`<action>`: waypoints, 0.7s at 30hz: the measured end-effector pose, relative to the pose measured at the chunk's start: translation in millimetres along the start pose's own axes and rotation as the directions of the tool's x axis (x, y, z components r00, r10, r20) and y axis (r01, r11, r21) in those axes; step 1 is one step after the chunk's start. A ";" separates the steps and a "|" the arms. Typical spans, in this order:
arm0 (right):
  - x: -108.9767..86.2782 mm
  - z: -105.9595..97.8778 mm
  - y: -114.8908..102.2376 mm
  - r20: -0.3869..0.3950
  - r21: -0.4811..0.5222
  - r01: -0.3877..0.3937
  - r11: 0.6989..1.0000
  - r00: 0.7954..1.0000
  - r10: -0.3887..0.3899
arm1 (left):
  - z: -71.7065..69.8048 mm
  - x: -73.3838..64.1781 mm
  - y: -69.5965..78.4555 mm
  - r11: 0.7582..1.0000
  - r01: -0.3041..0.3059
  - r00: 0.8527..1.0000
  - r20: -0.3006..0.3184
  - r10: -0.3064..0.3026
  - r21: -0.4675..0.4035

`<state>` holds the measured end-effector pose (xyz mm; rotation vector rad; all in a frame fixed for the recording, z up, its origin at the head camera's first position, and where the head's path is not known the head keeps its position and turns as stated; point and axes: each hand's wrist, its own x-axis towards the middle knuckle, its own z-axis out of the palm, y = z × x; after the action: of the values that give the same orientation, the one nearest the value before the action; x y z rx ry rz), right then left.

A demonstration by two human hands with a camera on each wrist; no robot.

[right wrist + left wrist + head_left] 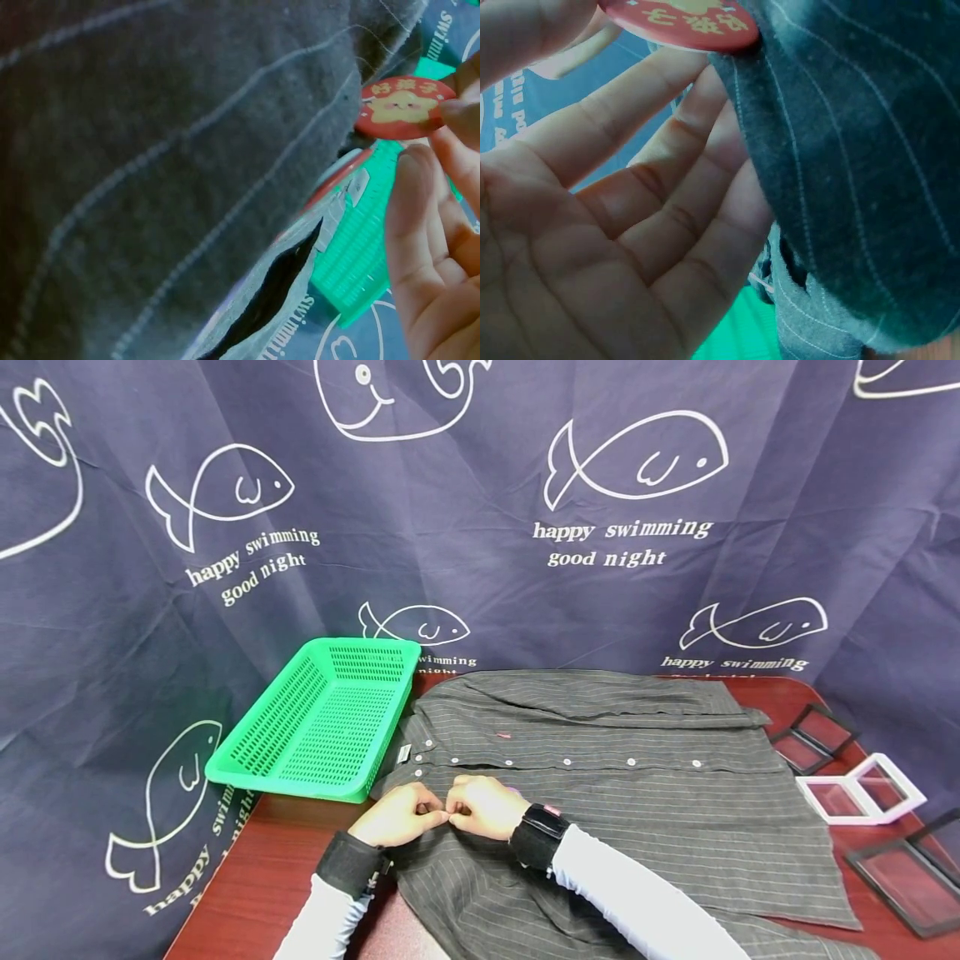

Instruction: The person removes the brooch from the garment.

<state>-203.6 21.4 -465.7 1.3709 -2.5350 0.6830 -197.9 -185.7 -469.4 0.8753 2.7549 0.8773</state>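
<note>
A dark grey pinstriped button-up shirt [615, 802] lies spread on the table, its row of white buttons across the middle. My left hand [399, 814] is at the front near the collar, pinching a round red badge [401, 109] with a yellow star design and lettering. The badge [682, 22] sits against the shirt cloth in the left wrist view; its pin is hidden. Right beside it, my right hand [487, 806] grips the shirt cloth with curled fingers, thumb tip near the left thumb. Cloth hides the right fingers in the right wrist view. A purple edge shows beside this hand.
A green plastic basket [360, 789] stands at the back left of the reddish table [247, 868]. At the right lie folding frames: a black one [813, 739], a white one [862, 789] and another dark one [907, 881]. A patterned curtain hangs behind.
</note>
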 end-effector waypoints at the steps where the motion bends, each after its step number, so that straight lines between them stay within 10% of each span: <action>1: -0.5 -0.4 0.5 0.006 0.003 -0.001 1.000 1.000 0.001 | 0.6 0.0 -0.5 1.000 -0.002 1.000 -0.003 0.002 -0.003; 21: -1.3 1.5 -0.4 0.080 0.003 0.039 0.999 0.996 -0.039 | 9.3 -3.9 2.3 0.993 -0.052 0.997 -0.055 0.058 0.106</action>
<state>-202.4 21.5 -467.3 1.4733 -2.5614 0.6346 -191.0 -181.8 -476.0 0.9625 2.8628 0.7854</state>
